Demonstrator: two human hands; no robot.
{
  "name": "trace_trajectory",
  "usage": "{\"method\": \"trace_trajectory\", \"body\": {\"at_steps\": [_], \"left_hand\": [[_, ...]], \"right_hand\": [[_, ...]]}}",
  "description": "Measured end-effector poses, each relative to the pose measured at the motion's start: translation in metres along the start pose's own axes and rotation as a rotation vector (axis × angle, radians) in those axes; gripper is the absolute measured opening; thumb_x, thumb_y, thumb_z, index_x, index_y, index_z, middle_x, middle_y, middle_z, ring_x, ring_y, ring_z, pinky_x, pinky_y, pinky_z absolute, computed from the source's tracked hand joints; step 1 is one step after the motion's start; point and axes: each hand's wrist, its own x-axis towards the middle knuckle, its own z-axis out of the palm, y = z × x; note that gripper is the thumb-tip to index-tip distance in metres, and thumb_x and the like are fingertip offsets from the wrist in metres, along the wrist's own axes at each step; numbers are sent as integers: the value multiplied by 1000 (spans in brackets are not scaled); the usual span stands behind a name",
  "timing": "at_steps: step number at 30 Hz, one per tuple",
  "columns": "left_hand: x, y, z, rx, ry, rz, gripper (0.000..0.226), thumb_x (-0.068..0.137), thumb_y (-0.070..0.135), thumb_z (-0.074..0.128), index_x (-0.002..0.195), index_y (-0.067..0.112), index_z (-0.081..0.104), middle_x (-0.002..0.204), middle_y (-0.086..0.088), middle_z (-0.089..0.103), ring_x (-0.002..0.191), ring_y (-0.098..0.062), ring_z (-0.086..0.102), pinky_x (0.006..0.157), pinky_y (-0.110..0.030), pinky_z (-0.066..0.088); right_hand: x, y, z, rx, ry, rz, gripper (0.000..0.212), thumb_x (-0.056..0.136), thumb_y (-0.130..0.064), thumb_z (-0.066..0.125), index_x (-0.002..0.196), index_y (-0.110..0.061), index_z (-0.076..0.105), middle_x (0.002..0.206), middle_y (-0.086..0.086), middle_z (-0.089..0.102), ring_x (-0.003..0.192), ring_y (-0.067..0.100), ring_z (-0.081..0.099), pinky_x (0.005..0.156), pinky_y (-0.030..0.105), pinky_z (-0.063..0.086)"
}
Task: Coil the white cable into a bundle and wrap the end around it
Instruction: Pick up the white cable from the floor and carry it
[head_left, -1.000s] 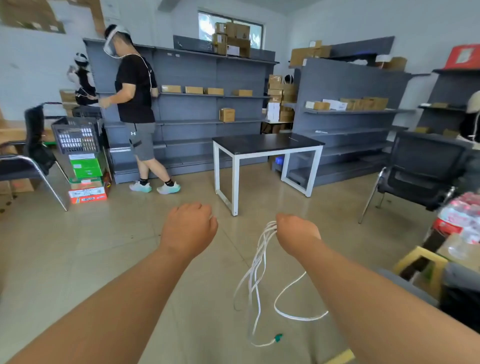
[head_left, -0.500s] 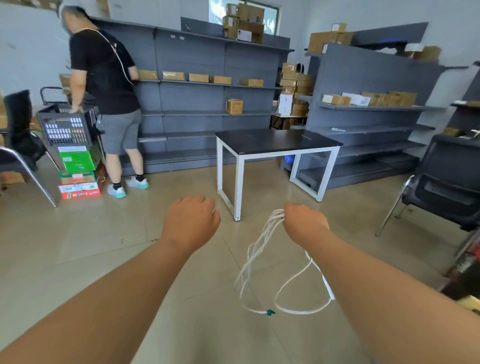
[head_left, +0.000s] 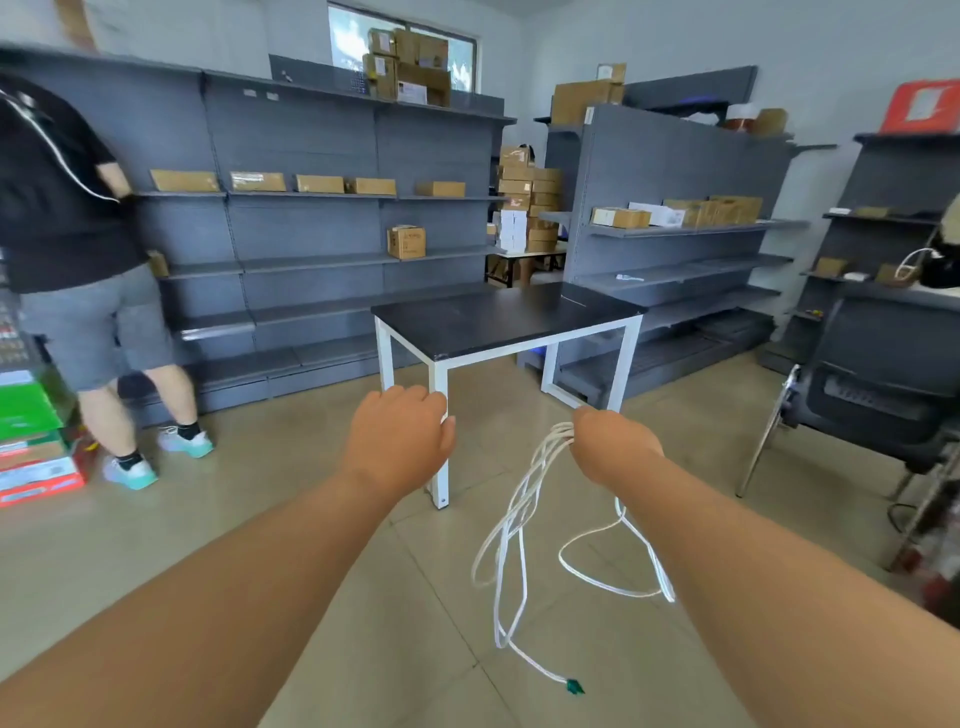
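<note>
The white cable hangs in several loose loops from my right hand, which is closed around the top of the loops. Its free end carries a small green connector that dangles lowest, near the floor. My left hand is held out to the left of the cable at about the same height, fingers curled, seen from the back. I cannot see anything in that hand.
A black-topped table with white legs stands just ahead. Grey shelves with cardboard boxes line the back wall and right side. A person in a black shirt stands at the left by stacked boxes. A black chair is at the right.
The view has come closer to the table. The hanging loops have swung, and the green connector has dropped lower again. The person at the left has shifted along the shelves.
</note>
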Motion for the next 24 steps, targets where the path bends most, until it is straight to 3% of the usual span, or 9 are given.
{"method": "trace_trajectory", "body": {"at_steps": [3,8,13,19,24], "left_hand": [[39,-10,24,-13,-13,2,34,95,35,33,101,17,61,95,-1,64,90,-22,58,79,-33,42],[99,-19,63,-30,-33,-4,32,96,35,32,95,17,59,94,0,63,87,-22,57,79,-33,42],[168,-23,108,-11,-50,-9,32,96,34,30,96,17,57,95,0,61,89,-22,56,80,-33,39],[280,-18,164,11,-2,-68,28,95,30,30,80,15,49,80,-2,56,70,-23,47,67,-32,30],[361,-11,213,-32,9,-113,32,96,35,32,93,18,59,86,2,61,77,-20,56,70,-32,39]], "right_hand": [[42,0,-5,10,12,31,30,89,3,37,115,-8,48,113,11,60,99,29,59,70,35,43],[121,3,-2,49,23,88,29,89,2,39,115,-8,48,112,12,61,100,31,59,82,41,49],[213,10,14,21,23,54,29,88,3,41,115,-7,48,109,12,62,97,30,60,77,37,48],[346,34,19,-21,2,-12,34,88,0,45,120,-9,49,113,11,63,101,30,61,81,39,49],[438,56,22,-2,16,-40,36,85,-3,46,120,-10,47,109,9,61,97,31,60,77,37,50]]}}
